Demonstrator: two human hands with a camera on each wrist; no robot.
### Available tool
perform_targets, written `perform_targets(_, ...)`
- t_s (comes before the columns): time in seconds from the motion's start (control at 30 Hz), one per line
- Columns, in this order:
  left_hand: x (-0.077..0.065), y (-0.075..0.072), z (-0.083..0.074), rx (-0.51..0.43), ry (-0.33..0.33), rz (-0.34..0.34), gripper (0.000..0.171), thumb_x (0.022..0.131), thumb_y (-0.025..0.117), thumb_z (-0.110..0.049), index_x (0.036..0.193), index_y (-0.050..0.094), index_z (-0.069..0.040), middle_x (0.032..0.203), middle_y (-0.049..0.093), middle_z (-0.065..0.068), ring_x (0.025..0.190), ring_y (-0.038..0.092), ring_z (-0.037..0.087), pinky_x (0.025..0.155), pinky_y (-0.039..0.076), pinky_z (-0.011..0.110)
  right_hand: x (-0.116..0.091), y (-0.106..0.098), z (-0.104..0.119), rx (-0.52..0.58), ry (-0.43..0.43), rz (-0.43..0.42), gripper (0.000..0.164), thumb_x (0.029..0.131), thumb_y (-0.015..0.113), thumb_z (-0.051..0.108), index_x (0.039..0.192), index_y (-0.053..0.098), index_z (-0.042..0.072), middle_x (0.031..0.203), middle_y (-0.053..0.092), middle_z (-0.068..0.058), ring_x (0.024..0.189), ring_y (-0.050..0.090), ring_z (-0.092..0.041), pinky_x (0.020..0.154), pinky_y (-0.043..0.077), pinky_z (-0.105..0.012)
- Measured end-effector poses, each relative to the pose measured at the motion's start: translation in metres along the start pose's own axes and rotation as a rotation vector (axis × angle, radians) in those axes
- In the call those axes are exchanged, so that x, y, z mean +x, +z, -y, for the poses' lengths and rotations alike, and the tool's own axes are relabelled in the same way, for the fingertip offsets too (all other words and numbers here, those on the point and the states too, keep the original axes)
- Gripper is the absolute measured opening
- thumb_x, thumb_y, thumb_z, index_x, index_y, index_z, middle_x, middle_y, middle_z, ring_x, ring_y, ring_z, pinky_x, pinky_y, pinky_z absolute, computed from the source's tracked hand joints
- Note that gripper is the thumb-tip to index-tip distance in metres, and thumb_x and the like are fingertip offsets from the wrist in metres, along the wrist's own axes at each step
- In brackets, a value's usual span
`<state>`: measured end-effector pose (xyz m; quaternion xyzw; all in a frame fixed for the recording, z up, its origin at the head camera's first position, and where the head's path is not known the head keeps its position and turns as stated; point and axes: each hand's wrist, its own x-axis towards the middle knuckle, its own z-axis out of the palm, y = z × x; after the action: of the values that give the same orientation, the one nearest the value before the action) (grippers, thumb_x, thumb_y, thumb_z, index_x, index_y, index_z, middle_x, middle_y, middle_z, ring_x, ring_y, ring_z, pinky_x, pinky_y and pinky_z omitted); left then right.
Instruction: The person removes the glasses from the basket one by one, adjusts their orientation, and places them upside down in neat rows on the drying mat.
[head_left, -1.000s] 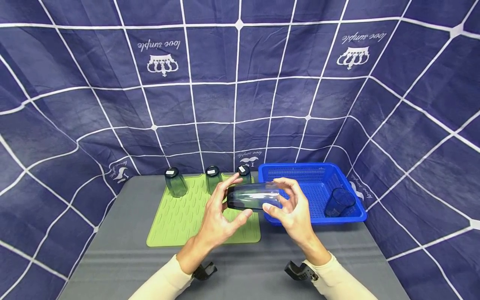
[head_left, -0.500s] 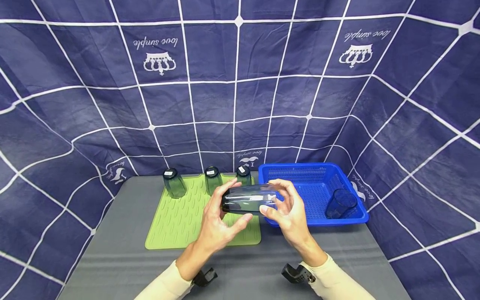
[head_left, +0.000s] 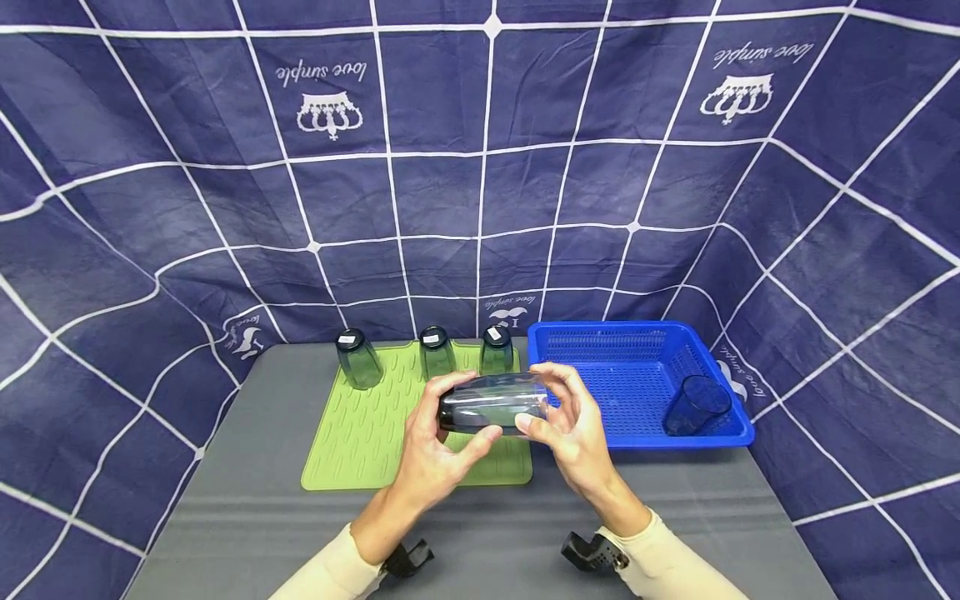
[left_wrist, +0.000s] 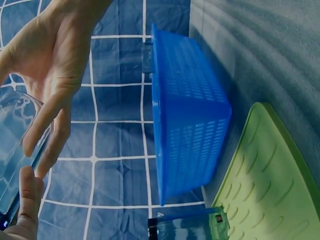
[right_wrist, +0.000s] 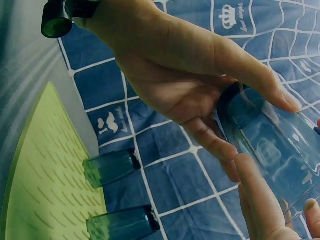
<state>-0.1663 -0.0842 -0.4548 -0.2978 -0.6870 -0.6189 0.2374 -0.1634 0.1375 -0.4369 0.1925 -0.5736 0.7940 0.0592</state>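
Observation:
A clear blue-grey drinking glass [head_left: 495,404] lies on its side in the air above the front of the green mat. My left hand [head_left: 431,450] holds its dark base end, the thumb along the near side and the fingers over the far side. My right hand [head_left: 576,433] grips the lighter open end, the thumb on the near wall. In the left wrist view the glass [left_wrist: 15,145] is cut off by the frame's edge. The right wrist view shows its dark base and clear wall [right_wrist: 272,145] between both hands.
On the green ribbed mat [head_left: 352,450], three upside-down glasses stand along the back: left [head_left: 362,363], middle [head_left: 437,354] and right [head_left: 496,352]. A blue plastic basket [head_left: 641,444], to the right, contains another tilted glass [head_left: 693,408]. Grid-patterned cloth [head_left: 442,200] encloses the table.
Both hands have shifted the held glass slightly left and nearer to the person. The head view has moved a little. The glasses on the mat and in the basket stay put.

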Motion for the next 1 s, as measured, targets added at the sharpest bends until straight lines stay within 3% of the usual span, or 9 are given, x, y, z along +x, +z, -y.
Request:
perform_targets(0.23,-0.001,-0.008,0.002,-0.009,0.005,0.000,0.071,0.088,0.093,0.008,0.152,0.062,0.001,0.146,0.068,0.025,0.118,0.078,0.012,0.093,0.071,0.028,0.004,0.004,-0.003,-0.013,-0.006,0.032,0.066,0.092,0.078,-0.008,0.153,0.057,0.005,0.142,0.070,-0.005,0.117,0.077,-0.018,0.094,0.071,-0.031)
perform_targets(0.5,0.001,-0.019,0.002,0.011,-0.001,-0.001,0.071,0.086,0.094,0.010,0.150,0.063,0.001,0.145,0.067,0.025,0.120,0.077,0.012,0.093,0.071,0.027,0.010,0.010,-0.006,-0.025,-0.006,0.084,0.067,0.096,0.078,-0.006,0.156,0.051,0.002,0.147,0.066,-0.004,0.119,0.075,-0.018,0.090,0.072,-0.032)
perform_targets(1.0,-0.006,-0.021,-0.003,0.041,-0.004,-0.018,0.072,0.085,0.095,0.010,0.149,0.063,0.002,0.144,0.067,0.025,0.119,0.077,0.011,0.093,0.071,0.026,0.006,0.001,0.001,-0.094,-0.008,0.163,0.070,0.102,0.080,-0.002,0.163,0.047,-0.007,0.160,0.061,-0.010,0.129,0.075,-0.018,0.103,0.067,-0.026)
